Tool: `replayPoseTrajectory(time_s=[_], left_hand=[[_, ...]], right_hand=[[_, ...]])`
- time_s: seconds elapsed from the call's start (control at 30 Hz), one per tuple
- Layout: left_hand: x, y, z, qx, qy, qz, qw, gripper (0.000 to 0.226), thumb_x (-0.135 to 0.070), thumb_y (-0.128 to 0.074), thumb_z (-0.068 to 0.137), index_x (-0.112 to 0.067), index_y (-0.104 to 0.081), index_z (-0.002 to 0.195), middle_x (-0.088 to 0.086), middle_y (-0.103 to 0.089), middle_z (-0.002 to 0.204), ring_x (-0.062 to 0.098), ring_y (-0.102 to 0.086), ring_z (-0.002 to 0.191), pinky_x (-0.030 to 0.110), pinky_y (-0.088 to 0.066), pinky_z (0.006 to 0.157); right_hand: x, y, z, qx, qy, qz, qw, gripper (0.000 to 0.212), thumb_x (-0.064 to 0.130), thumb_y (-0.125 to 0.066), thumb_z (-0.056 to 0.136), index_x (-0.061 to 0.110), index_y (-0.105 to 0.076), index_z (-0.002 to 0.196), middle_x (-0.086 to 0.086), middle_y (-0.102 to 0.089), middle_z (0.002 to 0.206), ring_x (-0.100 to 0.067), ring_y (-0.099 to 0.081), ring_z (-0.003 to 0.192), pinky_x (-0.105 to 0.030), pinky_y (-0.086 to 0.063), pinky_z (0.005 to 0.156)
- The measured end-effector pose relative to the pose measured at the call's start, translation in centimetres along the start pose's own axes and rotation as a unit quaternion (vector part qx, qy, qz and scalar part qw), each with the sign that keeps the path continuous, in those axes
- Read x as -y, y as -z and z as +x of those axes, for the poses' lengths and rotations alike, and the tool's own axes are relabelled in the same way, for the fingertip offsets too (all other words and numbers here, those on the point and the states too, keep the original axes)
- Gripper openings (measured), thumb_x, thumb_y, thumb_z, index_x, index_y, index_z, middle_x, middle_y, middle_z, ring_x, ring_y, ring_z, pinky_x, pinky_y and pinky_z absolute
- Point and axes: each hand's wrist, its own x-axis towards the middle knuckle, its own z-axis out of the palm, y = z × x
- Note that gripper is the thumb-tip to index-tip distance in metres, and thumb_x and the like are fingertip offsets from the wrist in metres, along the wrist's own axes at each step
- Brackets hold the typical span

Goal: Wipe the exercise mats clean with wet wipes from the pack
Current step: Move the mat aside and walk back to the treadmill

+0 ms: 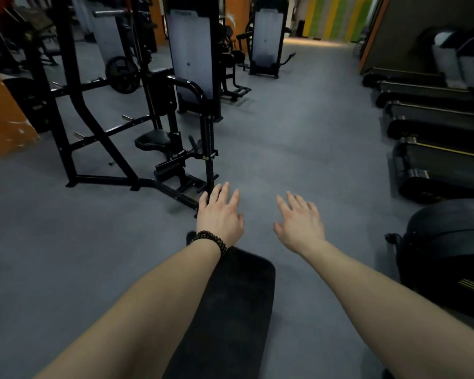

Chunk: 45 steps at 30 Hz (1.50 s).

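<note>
Black padding of the mat [230,310] lies low in the frame's centre under our outstretched arms, left hand [220,216] and right hand [301,221] both spread and empty, so we judge fetching an unseen wipe comes next.

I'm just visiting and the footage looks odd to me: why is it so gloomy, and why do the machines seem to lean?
Head view: the gym is dim, brightest at the far corridor; the wide-angle lens bows the black rack and the treadmills toward the edges; the left hand and right hand look slightly soft, as does the dark mat.
</note>
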Motion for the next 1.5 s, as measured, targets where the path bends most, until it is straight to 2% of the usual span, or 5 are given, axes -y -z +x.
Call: replayPoseTrajectory(time_s=[0.2,0.43,0.8,1.13,1.5], left_hand=[[2.3,3.7,-8.4,0.029,-0.035,0.002,0.999,0.065,-0.045,-0.04,0.103,-0.023,-0.02,0.161,0.005,-0.009,0.171,0.023,-0.002,0.157,0.049,-0.007,0.126],[1.1,8.5,-20.6,0.063,-0.131,-0.012,0.989,0.065,-0.049,-0.038,0.104,-0.022,-0.022,0.16,0.006,-0.01,0.171,0.023,-0.004,0.157,0.048,-0.008,0.127],[-9.0,11.8,-40.0,0.156,-0.354,-0.029,0.922,0.065,-0.057,-0.037,0.103,-0.025,-0.027,0.159,0.001,-0.019,0.169,0.021,-0.015,0.155,0.047,-0.017,0.125],[-27.3,14.9,-63.5,0.172,-0.592,-0.042,0.786,0.068,-0.061,-0.038,0.102,-0.025,-0.029,0.159,0.001,-0.024,0.168,0.023,-0.021,0.154,0.045,-0.026,0.122],[-38.1,18.2,-105.2,0.195,-0.755,-0.013,0.626,0.069,-0.059,-0.039,0.102,-0.026,-0.023,0.161,0.0,-0.019,0.169,0.021,-0.017,0.155,0.045,-0.022,0.124]], right_hand=[[4.5,3.4,-8.8,0.024,-0.028,0.022,0.999,0.074,0.048,-0.043,0.093,0.024,-0.01,0.155,-0.006,-0.006,0.163,-0.024,-0.007,0.149,-0.043,-0.01,0.12],[9.8,8.5,-23.9,0.032,-0.096,0.048,0.994,0.073,0.047,-0.046,0.094,0.023,-0.013,0.155,-0.007,-0.005,0.163,-0.024,-0.007,0.149,-0.043,-0.011,0.119],[9.3,11.8,-54.7,0.061,-0.342,0.075,0.935,0.065,0.049,-0.047,0.091,0.023,-0.03,0.148,-0.007,-0.027,0.156,-0.026,-0.023,0.142,-0.044,-0.024,0.113],[8.3,15.9,-89.4,0.011,-0.597,0.056,0.8,0.057,0.046,-0.048,0.094,0.024,-0.037,0.145,-0.001,-0.04,0.149,-0.024,-0.033,0.139,-0.044,-0.029,0.112],[17.5,17.1,-128.8,0.025,-0.754,0.021,0.656,0.056,0.046,-0.05,0.09,0.023,-0.04,0.14,-0.003,-0.046,0.14,-0.026,-0.038,0.133,-0.044,-0.035,0.105]])
